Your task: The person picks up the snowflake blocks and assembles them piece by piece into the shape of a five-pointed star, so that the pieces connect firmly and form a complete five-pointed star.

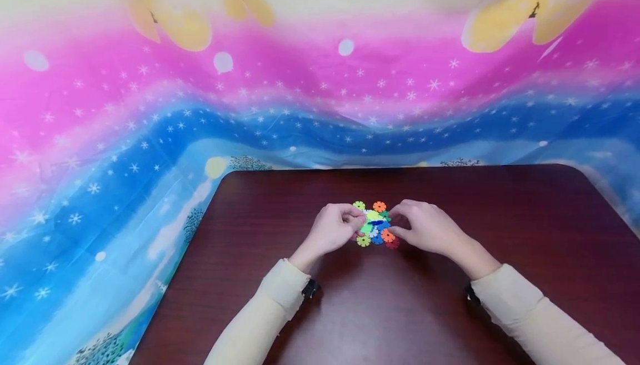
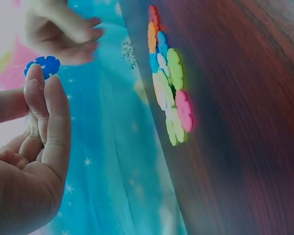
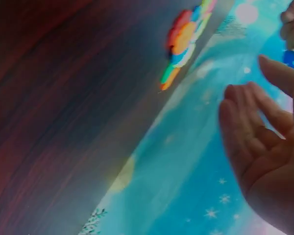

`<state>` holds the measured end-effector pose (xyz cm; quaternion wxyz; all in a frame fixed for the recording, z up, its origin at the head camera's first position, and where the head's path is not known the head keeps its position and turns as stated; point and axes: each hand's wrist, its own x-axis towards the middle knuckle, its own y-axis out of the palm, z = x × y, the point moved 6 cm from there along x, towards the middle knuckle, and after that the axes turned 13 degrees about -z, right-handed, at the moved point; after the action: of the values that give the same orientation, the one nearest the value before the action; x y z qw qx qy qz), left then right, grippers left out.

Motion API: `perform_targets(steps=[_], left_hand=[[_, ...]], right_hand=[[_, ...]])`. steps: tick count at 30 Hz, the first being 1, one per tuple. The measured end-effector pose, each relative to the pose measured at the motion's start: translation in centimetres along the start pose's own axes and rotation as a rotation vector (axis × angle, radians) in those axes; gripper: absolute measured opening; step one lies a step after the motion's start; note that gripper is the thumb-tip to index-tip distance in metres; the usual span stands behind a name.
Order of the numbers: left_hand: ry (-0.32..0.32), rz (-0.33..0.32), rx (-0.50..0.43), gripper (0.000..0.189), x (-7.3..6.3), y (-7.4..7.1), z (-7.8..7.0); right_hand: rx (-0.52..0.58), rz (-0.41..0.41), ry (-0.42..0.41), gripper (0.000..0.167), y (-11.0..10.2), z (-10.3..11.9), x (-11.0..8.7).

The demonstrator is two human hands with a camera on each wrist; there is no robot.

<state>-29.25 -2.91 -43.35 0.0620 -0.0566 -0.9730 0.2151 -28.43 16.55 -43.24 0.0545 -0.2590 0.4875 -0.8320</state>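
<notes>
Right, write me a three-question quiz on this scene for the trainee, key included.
1. Which hand holds the blue flower-shaped piece?
2. True or false: the right hand grips a pink piece.
3. Where does the cluster of coloured pieces lie? A) on the dark table; B) in a basket; C) on a sleeve.

Key:
1. The left hand.
2. False; it holds nothing.
3. A.
</notes>
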Motion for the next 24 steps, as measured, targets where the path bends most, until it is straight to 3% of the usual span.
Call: perform_targets(steps=[4,7,13,20,24], left_hand=[[-0.024,-0.008,-0.024,0.016,0.1,-0.3,0.4],[-0.023,-0.007,-0.026,0.014,0.1,-0.3,0.5],[-0.018,-0.021,-0.06,0.014,0.2,-0.6,0.4],[-0.029,-0.014,-0.051,0.015,0.2,-0.6,0.5],[-0.033,-0.012,-0.047,0.015,0.3,-0.5,0.6]], right_hand=[[-0.091,0.141,0.08,0.03,1.7,-1.7,0.1],[-0.114,0.193,0.113,0.027,2.9,-2.3,0.0],[-0.1,0.187,0.173,0.034,4.2,-2.8,0.3],[0.025,0.218,0.253,0.025,4.6,-3.5,0.4],[0.117,0.204,0.254,0.016,4.0,-3.4,0.3]])
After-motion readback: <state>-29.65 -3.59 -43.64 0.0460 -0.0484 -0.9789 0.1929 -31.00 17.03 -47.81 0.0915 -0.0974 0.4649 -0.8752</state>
